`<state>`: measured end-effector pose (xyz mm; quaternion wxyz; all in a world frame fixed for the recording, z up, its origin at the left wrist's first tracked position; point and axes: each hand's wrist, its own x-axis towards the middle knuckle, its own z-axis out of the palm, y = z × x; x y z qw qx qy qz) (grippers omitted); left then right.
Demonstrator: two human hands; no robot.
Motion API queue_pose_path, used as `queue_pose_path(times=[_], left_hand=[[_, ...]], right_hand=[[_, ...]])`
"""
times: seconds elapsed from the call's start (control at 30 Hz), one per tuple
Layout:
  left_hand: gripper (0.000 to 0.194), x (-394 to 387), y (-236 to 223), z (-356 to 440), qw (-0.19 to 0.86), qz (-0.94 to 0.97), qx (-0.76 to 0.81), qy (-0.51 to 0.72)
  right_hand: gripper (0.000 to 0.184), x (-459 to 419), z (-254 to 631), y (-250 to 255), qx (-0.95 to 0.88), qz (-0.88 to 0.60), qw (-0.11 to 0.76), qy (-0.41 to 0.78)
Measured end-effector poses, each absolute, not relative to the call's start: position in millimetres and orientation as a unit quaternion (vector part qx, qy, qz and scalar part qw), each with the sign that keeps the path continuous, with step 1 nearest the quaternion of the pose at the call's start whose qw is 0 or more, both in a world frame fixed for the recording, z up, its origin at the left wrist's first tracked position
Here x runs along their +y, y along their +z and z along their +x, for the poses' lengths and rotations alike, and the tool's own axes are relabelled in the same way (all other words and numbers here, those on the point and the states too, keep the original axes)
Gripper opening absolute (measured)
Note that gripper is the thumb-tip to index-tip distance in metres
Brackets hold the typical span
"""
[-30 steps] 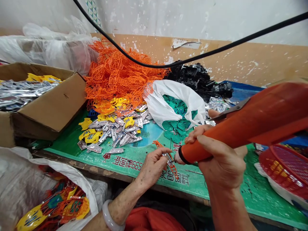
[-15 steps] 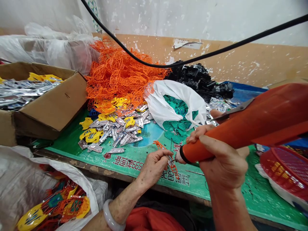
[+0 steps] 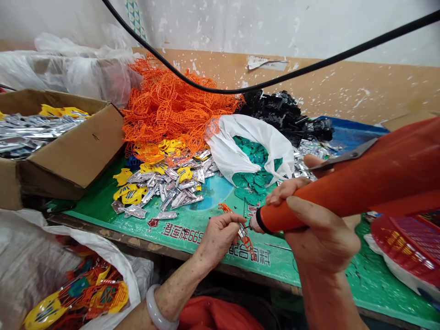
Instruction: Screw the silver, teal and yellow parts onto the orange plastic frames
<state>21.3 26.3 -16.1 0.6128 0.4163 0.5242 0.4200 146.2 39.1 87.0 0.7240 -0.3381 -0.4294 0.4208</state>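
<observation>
My left hand [image 3: 221,233] is closed in a pinch on a small orange plastic lattice frame [image 3: 248,245], low over the green table covering. A bit of silver shows beside the frame near my fingertips. My right hand [image 3: 319,233] wraps round the thick orange-red body of an electric screwdriver [image 3: 330,197], which has a metal lever along its top. Slanting down to the left, the screwdriver has its thin bit at the frame, close to my left fingertips. Whether the bit touches a screw cannot be made out.
Silver and yellow parts [image 3: 165,188] lie beyond my left hand, before a heap of orange frames [image 3: 178,107]. A white bag [image 3: 225,140] holds green pieces; black parts [image 3: 282,114] lie behind. A cardboard box [image 3: 77,146] stands left, a red basket [image 3: 388,233] right. A black cable [image 3: 220,90] hangs across.
The screwdriver's rear end has swung slightly downward, while its tip stays at the frame. The frame has tilted a little in my left hand, and the black cable has shifted slightly.
</observation>
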Motion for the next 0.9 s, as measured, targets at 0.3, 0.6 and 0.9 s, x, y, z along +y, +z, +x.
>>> queue_pose_path(times=[0.3,0.6,0.9], left_hand=[[0.024,24.6,-3.8,21.3,0.685,0.316,0.529,0.389],[0.027,25.7,-5.1,22.0,0.695,0.321,0.513,0.389],[0.021,25.9,-3.0,21.2,0.700,0.321,0.513,0.379]], right_hand=[[0.032,38.2,148.6,89.6,-0.462,-0.305,0.705,0.442],[0.034,35.3,146.4,91.6,-0.455,-0.317,0.695,0.457],[0.037,35.0,146.1,89.6,-0.463,-0.317,0.679,0.474]])
